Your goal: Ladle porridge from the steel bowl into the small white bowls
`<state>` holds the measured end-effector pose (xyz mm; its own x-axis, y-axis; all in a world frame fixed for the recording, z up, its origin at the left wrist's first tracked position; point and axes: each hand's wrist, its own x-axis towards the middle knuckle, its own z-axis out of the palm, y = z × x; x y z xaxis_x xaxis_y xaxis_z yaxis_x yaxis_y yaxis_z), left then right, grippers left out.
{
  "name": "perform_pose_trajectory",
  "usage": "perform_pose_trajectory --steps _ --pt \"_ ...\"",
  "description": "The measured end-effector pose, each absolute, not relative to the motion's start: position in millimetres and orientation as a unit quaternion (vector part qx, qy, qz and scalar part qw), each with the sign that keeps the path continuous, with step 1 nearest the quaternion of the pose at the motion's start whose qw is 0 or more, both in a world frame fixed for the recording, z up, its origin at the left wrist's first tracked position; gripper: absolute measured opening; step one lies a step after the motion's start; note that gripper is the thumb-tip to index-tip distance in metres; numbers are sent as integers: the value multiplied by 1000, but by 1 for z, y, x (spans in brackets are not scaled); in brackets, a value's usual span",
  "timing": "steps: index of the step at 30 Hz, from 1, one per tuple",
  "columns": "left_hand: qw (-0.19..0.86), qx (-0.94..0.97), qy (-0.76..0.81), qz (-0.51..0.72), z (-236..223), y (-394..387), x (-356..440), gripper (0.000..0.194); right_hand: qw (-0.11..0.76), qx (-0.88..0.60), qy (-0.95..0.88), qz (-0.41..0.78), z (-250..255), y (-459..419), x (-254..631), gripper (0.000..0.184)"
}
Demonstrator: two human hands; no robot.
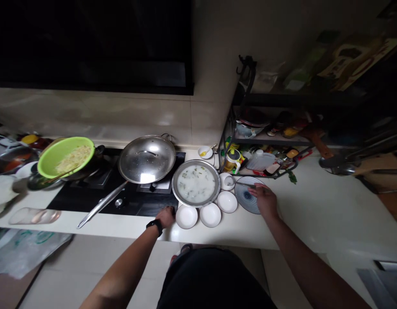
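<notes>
My right hand (264,199) is closed around the handle of a ladle (245,184). The ladle's head is at a small white bowl (226,177), and its handle crosses above a blue patterned plate (241,196). My left hand (166,216) leans on the counter's front at the stove corner, its fingers curled in with nothing visible in them. Between the hands stands a wide metal basin (175,189) of milky soup with green bits. Three more small white bowls (186,217) line its near right side, one of them (227,201) close to the plate.
A lidded wok (146,161) sits on the black stove (134,204), its long handle reaching the front edge. Left are a green basin (46,161) of pale shreds and a glass (34,216). A seasoning rack (262,139) stands behind the plate; a yellow-stained bowl (205,152) is nearby.
</notes>
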<state>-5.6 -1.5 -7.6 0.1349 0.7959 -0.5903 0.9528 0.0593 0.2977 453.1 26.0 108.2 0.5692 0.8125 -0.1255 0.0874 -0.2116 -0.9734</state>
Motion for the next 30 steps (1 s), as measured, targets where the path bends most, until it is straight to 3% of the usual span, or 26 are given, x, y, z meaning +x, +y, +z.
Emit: perform_pose_trajectory --steps 8,11,13,17,23,30 --pt "331 671 653 -119 -9 -1 -5 24 345 -596 -697 201 92 9 448 32" --pt "333 673 651 -115 -7 -2 -5 23 233 -505 -822 121 95 0 449 38" --pt "331 673 651 -113 -6 -2 -5 23 206 -483 -847 80 101 -4 445 41" --pt "329 673 653 -110 -3 -2 -4 23 248 -478 -839 82 113 -7 424 42" --pt "328 678 648 -112 -1 -3 -3 24 328 -484 -783 213 105 -1 382 34" --pt "327 678 648 -120 0 -3 -2 26 489 -647 -390 436 83 6 371 52"
